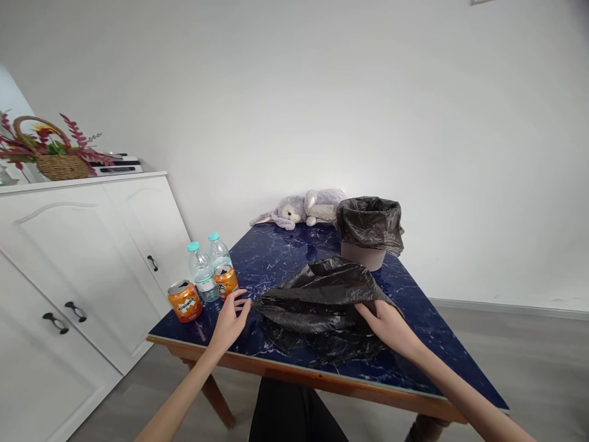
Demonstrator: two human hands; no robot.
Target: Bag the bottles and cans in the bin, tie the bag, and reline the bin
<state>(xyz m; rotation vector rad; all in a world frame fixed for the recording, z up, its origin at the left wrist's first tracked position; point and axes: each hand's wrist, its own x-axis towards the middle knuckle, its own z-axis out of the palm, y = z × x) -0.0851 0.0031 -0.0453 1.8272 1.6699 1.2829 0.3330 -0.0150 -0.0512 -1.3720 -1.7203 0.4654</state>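
Observation:
A black plastic bag (pixel 317 307) lies spread and crumpled on the front of the blue marbled table (pixel 280 255). Its left end narrows to folds beside my left hand (pixel 232 318), whose fingers are parted; it is at the tip of the bag or touching it. At the bag's right side, my right hand (pixel 389 325) grips the plastic, and folds hide some of its fingers. Close to my left hand stand an open orange soda can (pixel 225 282), a second orange can (pixel 184 302) and two clear plastic bottles (pixel 200 270) with turquoise caps.
A pinkish-grey bin (pixel 363 255) lined with another black bag (pixel 370 224) stands at the back right of the table. A plush rabbit (pixel 299 209) lies against the wall. Left of the table is a white cabinet (pixel 83 245) bearing a wicker flower basket (pixel 62 166).

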